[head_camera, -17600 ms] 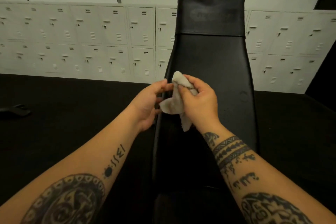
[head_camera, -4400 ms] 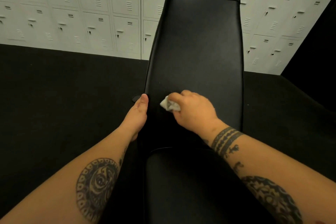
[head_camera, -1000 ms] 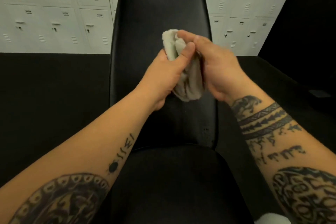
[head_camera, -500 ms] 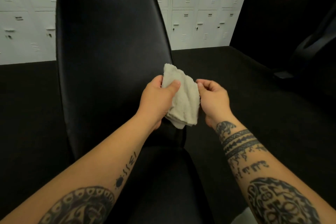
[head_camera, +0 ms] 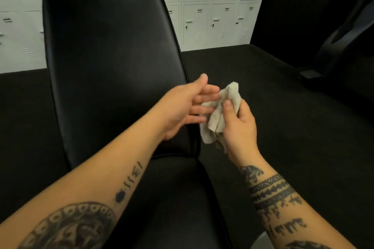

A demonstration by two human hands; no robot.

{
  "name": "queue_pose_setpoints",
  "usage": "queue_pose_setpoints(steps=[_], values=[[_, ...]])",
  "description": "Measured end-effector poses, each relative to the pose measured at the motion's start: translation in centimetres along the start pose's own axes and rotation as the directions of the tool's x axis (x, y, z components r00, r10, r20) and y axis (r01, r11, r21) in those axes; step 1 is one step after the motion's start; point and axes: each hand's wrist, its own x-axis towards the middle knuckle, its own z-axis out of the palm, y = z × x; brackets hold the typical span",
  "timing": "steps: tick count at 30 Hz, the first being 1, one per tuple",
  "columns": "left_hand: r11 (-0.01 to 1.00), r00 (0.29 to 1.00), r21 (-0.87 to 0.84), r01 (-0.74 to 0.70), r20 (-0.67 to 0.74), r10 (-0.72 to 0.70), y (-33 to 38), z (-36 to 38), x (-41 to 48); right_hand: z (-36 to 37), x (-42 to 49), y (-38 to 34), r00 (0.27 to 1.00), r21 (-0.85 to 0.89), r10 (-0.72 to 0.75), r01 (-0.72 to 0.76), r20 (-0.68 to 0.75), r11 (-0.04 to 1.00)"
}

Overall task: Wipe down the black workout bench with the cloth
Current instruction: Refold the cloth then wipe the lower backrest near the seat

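My right hand [head_camera: 239, 127] pinches the cloth [head_camera: 214, 121] just right of the bench [head_camera: 109, 56], left fingers [head_camera: 206, 98] spread against it. Fold a flat pad first.

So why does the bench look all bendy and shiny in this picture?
Head view: the wide-angle lens bows the bench edges and lockers; dim light leaves a soft sheen down it; the thumb tip of the left hand looks slightly blurred.

Gym locker room — lockers [head_camera: 214, 4], padded bench [head_camera: 109, 46].
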Motion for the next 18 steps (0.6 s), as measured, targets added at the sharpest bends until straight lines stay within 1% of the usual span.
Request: queue_pose_setpoints(steps=[1,2,3,4,5,6,7,9,10,11,12,13,15,18], values=[[0.987,0.993,0.148,-0.061,-0.088,0.074,0.2,-0.9,0.1,-0.4,0.0,1.0,0.999,-0.036,0.031,-0.032,-0.033,0.999],[0.939,0.962,0.319,-0.126,-0.193,0.194,0.1,-2.2,0.4,-0.6,0.0,2.2,0.995,-0.077,0.080,-0.084,-0.061,0.993],[0.855,0.903,0.488,-0.175,-0.266,0.337,-0.1,-3.5,0.7,-0.6,0.0,3.3,0.989,-0.127,0.130,-0.139,-0.075,0.982],[0.747,0.837,0.637,-0.190,-0.292,0.463,-0.4,-4.9,1.0,-0.2,-0.1,4.3,0.984,-0.182,0.159,-0.170,-0.075,0.968],[0.631,0.788,0.753,-0.188,-0.268,0.555,-0.7,-5.9,1.3,0.4,-0.3,5.3,0.985,-0.233,0.163,-0.173,-0.062,0.957],[0.514,0.773,0.839,-0.179,-0.203,0.601,-1.0,-6.8,1.6,1.3,-0.5,6.0,0.987,-0.271,0.157,-0.159,-0.028,0.949],[0.409,0.793,0.897,-0.167,-0.125,0.597,-1.3,-7.1,1.9,2.3,-0.8,6.3,0.988,-0.299,0.151,-0.136,0.026,0.944],[0.187,0.845,0.974,-0.126,0.007,0.535,-1.9,-6.6,2.0,3.7,-1.4,6.3,0.979,-0.345,0.144,-0.087,0.143,0.935],[0.065,0.854,0.992,-0.112,0.063,0.516,-2.5,-6.2,2.1,4.0,-1.5,6.4,0.974,-0.381,0.126,-0.047,0.186,0.924],[-0.037,0.857,0.994,-0.101,0.105,0.505,-2.9,-6.0,2.2,3.8,-1.4,6.7,0.969,-0.427,0.099,0.007,0.226,0.904],[-0.107,0.854,0.991,-0.086,0.129,0.505,-3.1,-6.0,2.2,3.3,-1.3,7.4,0.958,-0.466,0.077,0.063,0.275,0.882],[-0.148,0.850,0.987,-0.069,0.136,0.509,-3.1,-6.2,2.4,2.6,-1.5,8.2,0.948,-0.474,0.064,0.097,0.313,0.875],[-0.180,0.841,0.984,-0.009,0.105,0.532,-2.8,-7.2,2.9,1.5,-2.2,9.5,0.943,-0.441,0.078,0.078,0.325,0.894],[-0.148,0.827,0.984,0.099,0.001,0.562,-2.3,-9.5,3.3,1.1,-3.4,10.6,0.939,-0.378,0.114,0.018,0.324,0.925]])
